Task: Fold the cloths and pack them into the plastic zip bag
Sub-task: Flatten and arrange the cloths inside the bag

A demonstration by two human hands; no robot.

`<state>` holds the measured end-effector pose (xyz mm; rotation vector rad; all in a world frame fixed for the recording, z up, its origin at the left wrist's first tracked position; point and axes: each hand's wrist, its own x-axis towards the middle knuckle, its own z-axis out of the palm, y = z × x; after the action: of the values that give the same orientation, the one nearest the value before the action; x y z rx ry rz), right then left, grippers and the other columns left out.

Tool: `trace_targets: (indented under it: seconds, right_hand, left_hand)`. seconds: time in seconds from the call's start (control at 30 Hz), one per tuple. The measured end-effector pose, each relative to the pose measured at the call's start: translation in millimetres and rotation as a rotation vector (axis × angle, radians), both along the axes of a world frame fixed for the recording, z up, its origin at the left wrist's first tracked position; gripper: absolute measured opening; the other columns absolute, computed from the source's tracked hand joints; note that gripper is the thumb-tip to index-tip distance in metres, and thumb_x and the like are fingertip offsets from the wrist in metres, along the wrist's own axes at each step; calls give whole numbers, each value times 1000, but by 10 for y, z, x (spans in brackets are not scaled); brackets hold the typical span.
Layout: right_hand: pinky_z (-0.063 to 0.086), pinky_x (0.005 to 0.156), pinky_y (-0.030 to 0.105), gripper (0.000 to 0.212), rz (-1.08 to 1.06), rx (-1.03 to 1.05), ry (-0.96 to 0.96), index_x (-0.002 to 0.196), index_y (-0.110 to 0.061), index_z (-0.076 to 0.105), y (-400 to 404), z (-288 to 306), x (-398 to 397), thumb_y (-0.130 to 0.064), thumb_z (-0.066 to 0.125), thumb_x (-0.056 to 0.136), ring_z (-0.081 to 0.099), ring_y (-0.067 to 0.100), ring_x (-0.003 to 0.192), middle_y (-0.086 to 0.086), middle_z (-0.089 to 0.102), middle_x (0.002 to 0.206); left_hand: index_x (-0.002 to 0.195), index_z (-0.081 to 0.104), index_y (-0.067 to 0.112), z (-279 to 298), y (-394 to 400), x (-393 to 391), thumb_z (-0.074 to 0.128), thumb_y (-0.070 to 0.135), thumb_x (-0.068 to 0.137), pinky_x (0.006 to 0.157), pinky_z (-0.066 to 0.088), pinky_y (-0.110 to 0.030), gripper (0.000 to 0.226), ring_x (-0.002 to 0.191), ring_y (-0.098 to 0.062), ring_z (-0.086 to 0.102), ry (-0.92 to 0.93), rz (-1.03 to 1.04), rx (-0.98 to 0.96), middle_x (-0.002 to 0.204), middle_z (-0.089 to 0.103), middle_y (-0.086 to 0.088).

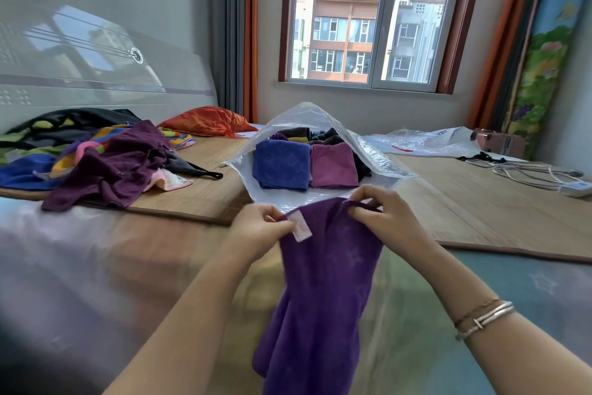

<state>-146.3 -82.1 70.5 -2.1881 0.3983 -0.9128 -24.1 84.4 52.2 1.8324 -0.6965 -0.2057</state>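
Note:
A purple cloth [323,292] with a pale label hangs in front of me, held up by its top edge. My left hand [259,228] pinches the left corner by the label. My right hand [381,215] pinches the right corner. Just beyond them the clear plastic zip bag [378,157] lies on the bed with its mouth gaping toward me. Inside it a folded blue cloth [282,164] and a folded pink cloth [333,165] lie side by side, with darker cloths behind them. A heap of unfolded cloths [105,157] lies at the left.
The bed carries a bamboo mat [480,202]. An orange pillow [208,122] sits by the headboard. Another plastic bag [426,141], white cables with a power strip [544,176] and a small pink case [496,141] lie at the right. A window is ahead.

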Motion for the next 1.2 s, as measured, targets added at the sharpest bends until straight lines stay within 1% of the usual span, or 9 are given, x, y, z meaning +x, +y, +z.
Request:
trace_targets:
  seconds: [0.1,0.23,0.37,0.53,0.7,0.83,0.93,1.03,1.2]
  right_hand:
    - [39,70,20,20,181,9,73,71,-19,65,76,83,-98,-2,66,82,50,7,72,0,58,91]
    - [39,73,13,10,412,-18,140,76,-15,70,266,185,-209,-6,69,80,51,5,81,2,57,97]
    - [40,71,16,11,538,54,97,72,-24,69,455,251,-212,-23,71,83,52,7,81,-1,56,90]
    - [38,65,11,11,401,-27,32,82,-11,71,504,132,-35,-17,66,90,48,0,70,-2,61,77]
    - [38,70,6,7,171,-71,-100,85,-15,68,405,61,121,-21,68,88,51,-1,75,2,60,96]
    - [39,76,15,9,168,-146,-89,85,-19,62,374,29,137,-24,69,87,55,3,89,-11,64,99]
    - [42,76,18,11,192,-204,-97,83,-17,59,384,27,108,-18,69,87,56,7,83,-12,62,83]
    - [41,71,12,16,192,-220,-130,85,-16,55,405,36,76,-13,71,85,55,3,77,-11,59,79]
    - [42,73,14,7,148,-213,-97,91,-23,65,367,32,56,-18,68,88,57,7,83,-11,63,82]
  left_hand:
    - [68,62,23,63,53,69,75,16,80,58,44,-22,19,64,-10,59,-171,235,-160,68,65,6]
    - [76,69,17,90,64,6,82,22,75,76,57,-36,13,80,-19,70,-17,149,-286,79,73,-2]
    - [78,71,10,125,29,-164,81,13,74,55,53,-17,11,60,-9,67,182,4,-382,68,73,-1]
    - [74,70,11,142,-41,-309,74,4,78,45,50,-16,9,48,-7,62,344,-105,-436,57,69,0]
    - [84,71,6,172,1,-277,67,5,83,49,51,-17,4,51,-7,62,493,-198,-515,64,69,-3]
    - [89,73,11,159,40,-262,62,9,89,71,53,-24,12,71,-11,64,312,-263,-376,81,72,-6]
    - [93,73,12,147,69,-266,64,9,90,63,52,-18,10,68,-6,65,134,-223,-326,81,73,-3]
    - [87,61,16,136,74,-250,67,8,87,70,55,-31,10,70,-14,67,-71,-109,-303,76,72,-4]
    - [88,45,18,124,30,-316,63,16,91,61,52,-28,18,68,-14,62,-97,-151,-372,75,69,-5]
